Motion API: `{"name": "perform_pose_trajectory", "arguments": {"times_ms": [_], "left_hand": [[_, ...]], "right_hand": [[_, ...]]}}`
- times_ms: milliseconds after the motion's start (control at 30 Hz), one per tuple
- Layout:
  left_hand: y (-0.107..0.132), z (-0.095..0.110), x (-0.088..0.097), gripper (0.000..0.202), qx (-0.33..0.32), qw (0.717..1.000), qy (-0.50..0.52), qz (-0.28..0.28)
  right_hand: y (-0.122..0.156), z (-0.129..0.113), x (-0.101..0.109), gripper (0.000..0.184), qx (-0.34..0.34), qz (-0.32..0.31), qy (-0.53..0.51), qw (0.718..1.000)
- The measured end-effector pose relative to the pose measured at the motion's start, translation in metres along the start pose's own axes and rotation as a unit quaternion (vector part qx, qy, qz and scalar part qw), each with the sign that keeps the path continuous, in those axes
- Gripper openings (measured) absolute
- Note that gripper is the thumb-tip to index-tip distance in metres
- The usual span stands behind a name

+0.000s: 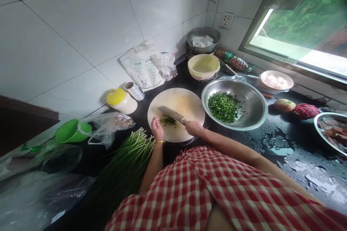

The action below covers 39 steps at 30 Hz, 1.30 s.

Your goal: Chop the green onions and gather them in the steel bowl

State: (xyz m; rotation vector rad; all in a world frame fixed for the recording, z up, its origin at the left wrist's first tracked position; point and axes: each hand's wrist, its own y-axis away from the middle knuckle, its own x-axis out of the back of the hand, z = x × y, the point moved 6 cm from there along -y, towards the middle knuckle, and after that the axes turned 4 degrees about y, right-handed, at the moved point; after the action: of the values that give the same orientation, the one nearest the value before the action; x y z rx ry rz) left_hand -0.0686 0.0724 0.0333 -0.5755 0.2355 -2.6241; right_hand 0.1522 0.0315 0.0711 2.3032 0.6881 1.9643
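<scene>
A red checked cloth [217,195] fills the foreground as a person cuts chives at a wet black tabletop [284,144]. The right hand [193,128] is closed round the handle of one knife [170,113], whose blade lies over the middle of the single round board [187,103]. The left hand [157,129], fingers curled, rests at the board's near edge, just left of a small cut pile [168,120]. Whether it pins any stalks cannot be told.

The work looks well advanced but unfinished. A large heap [223,106] of cut chives already sits in the one steel bowl [252,110] just right of the board. One long uncut bundle [130,158] lies off the board's near left edge.

Beyond the board stands one yellow colander [204,65], and to the board's left one yellow-lidded jar [121,101].

Count: two hands, one knife, one board, one bowl, one bundle.
</scene>
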Motion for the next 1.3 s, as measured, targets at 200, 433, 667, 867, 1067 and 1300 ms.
{"name": "perform_pose_trajectory", "arguments": {"times_ms": [200,433,667,867,1067,1300], "left_hand": [[-0.007,-0.004,0.007,0.032,-0.007,0.999,-0.042,0.002],[-0.031,-0.006,-0.003,0.032,-0.018,0.997,-0.058,-0.054],[-0.03,-0.009,-0.005,0.031,-0.012,0.997,-0.058,-0.058],[-0.027,-0.015,-0.002,0.032,-0.02,0.996,-0.074,-0.055],[-0.033,-0.008,-0.005,0.032,-0.051,0.989,-0.12,-0.071],[-0.025,0.001,-0.038,0.038,-0.078,0.97,-0.144,-0.182]], "right_hand": [[0.027,0.011,0.007,0.03,0.072,0.024,-0.055,0.996],[0.03,0.082,-0.003,0.018,-0.154,0.111,-0.413,0.89],[0.017,0.093,-0.014,0.018,-0.188,0.135,-0.563,0.793],[0.004,0.098,-0.03,0.014,-0.268,0.067,-0.601,0.75],[-0.001,0.099,-0.022,0.012,-0.209,0.034,-0.485,0.849],[0.042,0.075,-0.031,0.016,-0.164,-0.039,-0.334,0.927]]}}
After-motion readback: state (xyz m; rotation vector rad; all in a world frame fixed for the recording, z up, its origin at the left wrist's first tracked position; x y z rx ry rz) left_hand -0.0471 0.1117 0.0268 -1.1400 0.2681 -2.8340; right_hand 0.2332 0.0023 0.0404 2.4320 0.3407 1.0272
